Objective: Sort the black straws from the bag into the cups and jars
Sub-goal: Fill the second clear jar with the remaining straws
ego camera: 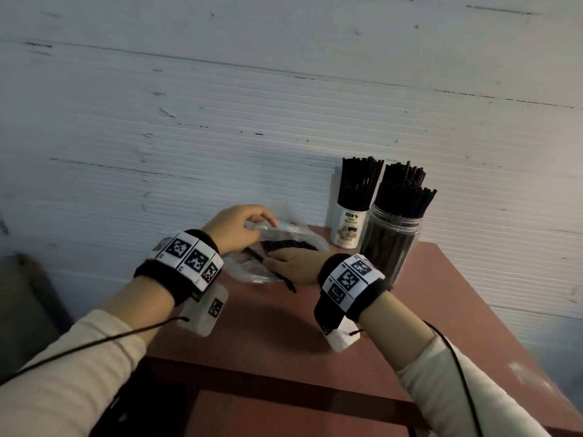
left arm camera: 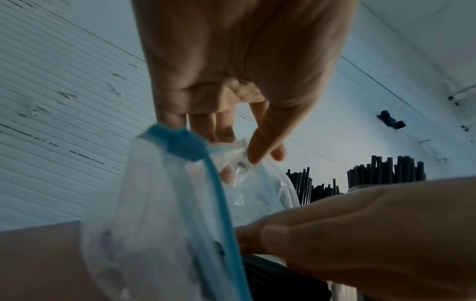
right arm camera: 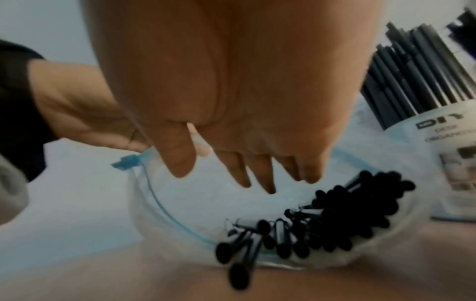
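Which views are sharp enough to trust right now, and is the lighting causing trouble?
Head view: dim, fairly sharp; jar readable. Left wrist view: soft; bag hazy near the left hand. Right wrist view: blurred; straws smeared under the right hand.

Your left hand [ego camera: 235, 227] is raised ahead of you, wrist bent down, thumb and fingertips [left arm camera: 260, 150] pinched together on the lip of the clear bag [left arm camera: 159, 203], lifting it open. Your right hand [ego camera: 295, 263] sits lower and just to the right, palm down, fingers [right arm camera: 265, 179] extended and loosely spread, reaching at the bag's mouth. Both forearms angle inward from cream sleeves [ego camera: 79, 370], each wrist wrapped in a black band [ego camera: 157, 272] carrying white marker blocks, a thin black cable [ego camera: 104, 340] trailing back along each arm.
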Demonstrator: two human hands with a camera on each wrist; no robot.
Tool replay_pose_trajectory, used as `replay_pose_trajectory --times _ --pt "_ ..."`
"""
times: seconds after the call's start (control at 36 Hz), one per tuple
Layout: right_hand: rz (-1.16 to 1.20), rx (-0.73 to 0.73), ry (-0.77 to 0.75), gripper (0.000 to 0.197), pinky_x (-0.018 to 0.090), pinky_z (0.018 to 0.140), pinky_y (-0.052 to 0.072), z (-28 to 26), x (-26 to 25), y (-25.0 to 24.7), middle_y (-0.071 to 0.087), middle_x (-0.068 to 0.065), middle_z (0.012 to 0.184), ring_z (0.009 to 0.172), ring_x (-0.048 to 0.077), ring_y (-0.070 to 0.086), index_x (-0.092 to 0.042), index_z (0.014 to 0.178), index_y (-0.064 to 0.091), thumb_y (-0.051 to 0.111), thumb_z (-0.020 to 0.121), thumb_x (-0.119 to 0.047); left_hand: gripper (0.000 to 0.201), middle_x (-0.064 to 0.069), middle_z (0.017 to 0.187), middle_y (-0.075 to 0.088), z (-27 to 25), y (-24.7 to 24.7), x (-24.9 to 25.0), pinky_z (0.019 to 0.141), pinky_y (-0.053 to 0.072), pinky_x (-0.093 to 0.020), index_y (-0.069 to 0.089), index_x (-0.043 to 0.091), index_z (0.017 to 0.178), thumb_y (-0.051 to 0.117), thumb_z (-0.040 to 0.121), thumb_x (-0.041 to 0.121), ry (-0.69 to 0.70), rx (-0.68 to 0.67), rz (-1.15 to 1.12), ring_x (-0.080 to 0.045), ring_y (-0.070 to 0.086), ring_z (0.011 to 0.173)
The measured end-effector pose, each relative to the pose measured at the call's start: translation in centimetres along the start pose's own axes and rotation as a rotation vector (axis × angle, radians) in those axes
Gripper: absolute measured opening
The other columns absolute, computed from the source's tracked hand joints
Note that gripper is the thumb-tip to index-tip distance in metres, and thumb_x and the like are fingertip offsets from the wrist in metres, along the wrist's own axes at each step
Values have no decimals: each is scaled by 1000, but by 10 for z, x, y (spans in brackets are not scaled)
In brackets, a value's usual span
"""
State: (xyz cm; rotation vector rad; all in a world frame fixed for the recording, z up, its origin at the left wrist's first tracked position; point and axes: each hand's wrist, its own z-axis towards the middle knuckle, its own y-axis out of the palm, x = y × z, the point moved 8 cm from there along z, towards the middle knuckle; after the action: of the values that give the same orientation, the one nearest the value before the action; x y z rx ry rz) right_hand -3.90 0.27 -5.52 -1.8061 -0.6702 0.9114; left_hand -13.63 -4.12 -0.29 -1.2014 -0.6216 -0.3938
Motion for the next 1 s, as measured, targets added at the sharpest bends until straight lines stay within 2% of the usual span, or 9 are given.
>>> replay_pose_trajectory --times 0.14,0.25,0.36,0.44,0.5,0.58,0.75,0.89,1.0 --pt "-74 109 131 58 41 112 28 23 16 -7 38 14 148 135 31 37 -12 143 35 34 99 -49 30 -3 131 59 4 -7 6 79 53 -41 66 32 93 57 90 4 35 100 -23 -30 64 89" --pt "-84 127 268 71 45 118 16 30 32 -6 10 14 160 146 30 14 -15 154 9 33 98 -52 31 1 128 59 9 -6 8 50 44 -27 69 32 94 56 91 4 47 117 3 -19 39 48" --pt "-74 156 308 70 39 113 25 30 34 -12 23 15 156 142 30 27 -9 152 13 40 98 -46 33 2 128 59 10 -5 7 46 43 -19 71 32 95 57 90 3 30 102 -27 -20 47 49" --pt "-43 144 324 60 33 100 39 33 28 -12 48 15 141 127 27 48 -6 144 33 48 96 -38 35 5 131 59 12 -6 4 78 53 -27 72 33 97 59 89 2 15 94 -40 -21 67 89" --pt "-49 135 308 51 31 92 42 33 23 -11 55 14 131 119 26 54 -7 138 42 51 95 -33 35 5 133 59 13 -4 0 72 48 -17 72 32 100 59 89 2 -6 57 -29 -20 64 101" --pt "-101 142 261 45 28 86 41 30 15 -13 56 14 130 117 27 55 -8 136 44 53 95 -25 34 5 135 58 11 -6 -2 46 34 -4 72 29 105 59 90 1 -16 42 -9 -5 58 90" --pt "-208 155 147 50 31 96 40 21 2 -21 56 9 131 118 25 53 -12 138 42 52 94 -33 37 7 130 62 12 -9 -8 47 40 -9 73 31 102 58 89 0 -2 77 -36 5 48 38" --pt "-173 99 194 50 32 98 41 30 12 -13 55 7 133 120 24 52 -18 139 46 54 91 -29 39 10 132 61 13 -9 -10 66 57 -32 73 37 100 60 88 2 4 94 -23 -10 53 52" --pt "-134 68 180 51 29 102 34 33 15 -11 47 1 142 129 21 44 -26 141 42 55 91 -20 37 9 130 63 12 -9 -8 49 44 -13 73 33 103 60 88 2 9 98 -38 0 48 44"
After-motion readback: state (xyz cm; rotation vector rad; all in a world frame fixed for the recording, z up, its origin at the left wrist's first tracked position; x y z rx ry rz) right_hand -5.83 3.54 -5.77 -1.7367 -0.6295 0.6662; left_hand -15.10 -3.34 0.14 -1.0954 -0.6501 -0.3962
